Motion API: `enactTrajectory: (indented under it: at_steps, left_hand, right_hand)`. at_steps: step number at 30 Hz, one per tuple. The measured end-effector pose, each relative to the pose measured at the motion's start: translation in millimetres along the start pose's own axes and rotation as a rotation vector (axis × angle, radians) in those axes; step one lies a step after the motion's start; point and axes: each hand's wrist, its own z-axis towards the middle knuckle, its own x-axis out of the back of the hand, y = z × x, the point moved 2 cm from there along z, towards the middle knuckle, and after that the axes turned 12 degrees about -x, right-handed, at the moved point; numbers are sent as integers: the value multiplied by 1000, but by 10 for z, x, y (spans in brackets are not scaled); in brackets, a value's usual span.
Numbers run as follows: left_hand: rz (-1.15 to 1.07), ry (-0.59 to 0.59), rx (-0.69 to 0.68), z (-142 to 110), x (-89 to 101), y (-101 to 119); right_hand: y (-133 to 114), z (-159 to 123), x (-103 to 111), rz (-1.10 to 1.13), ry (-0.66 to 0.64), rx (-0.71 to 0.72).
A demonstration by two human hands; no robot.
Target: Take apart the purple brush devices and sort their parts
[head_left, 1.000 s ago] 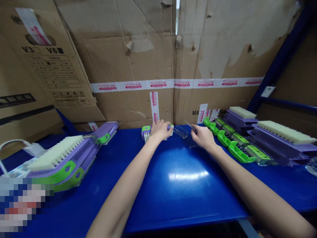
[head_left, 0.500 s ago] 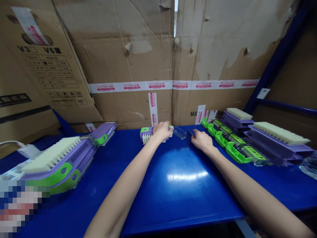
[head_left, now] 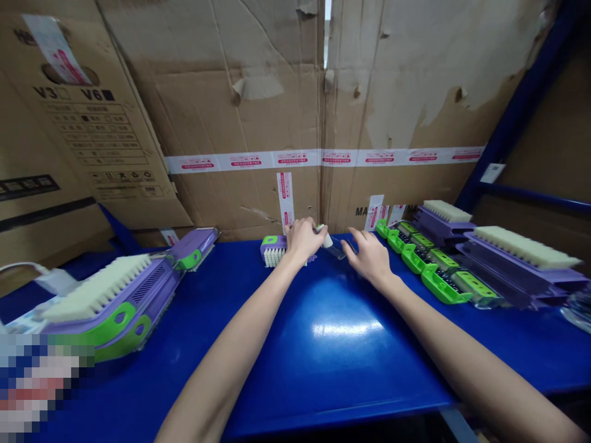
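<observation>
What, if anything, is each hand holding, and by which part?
The left hand pinches a small rounded white piece by its left end. Whether the right hand, beside the long clear plastic piece, holds anything cannot be told.

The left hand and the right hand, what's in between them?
Between the left hand and the right hand are a small white piece, by the left fingertips, and a clear plastic box. The head view shows both.
</observation>
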Motion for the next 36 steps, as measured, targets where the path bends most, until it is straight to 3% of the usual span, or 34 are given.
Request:
enactTrajectory:
  at_steps: [4, 8, 13, 20, 26, 36]
  left_hand:
    - [-77, -15, 17, -42, 15, 110]
    - [-76, 6, -20, -101, 65, 129]
    - [198, 89, -120, -232, 202, -147]
    - [371, 38, -275, -544, 194, -634]
    - [350, 2, -330, -634, 107, -672]
    - [340, 1, -346, -663, 59, -637]
  right_hand:
    - [-181, -82, -69, 207, 13, 190]
    - [-206, -83, -118, 280, -3, 175]
    - [-95, 8, -135, 196, 23, 64]
    - [-103, 65, -210, 46, -54, 16]
    - [-127, 49, -225, -33, -141, 5]
    - [-143, 7, -217, -97, -142, 71]
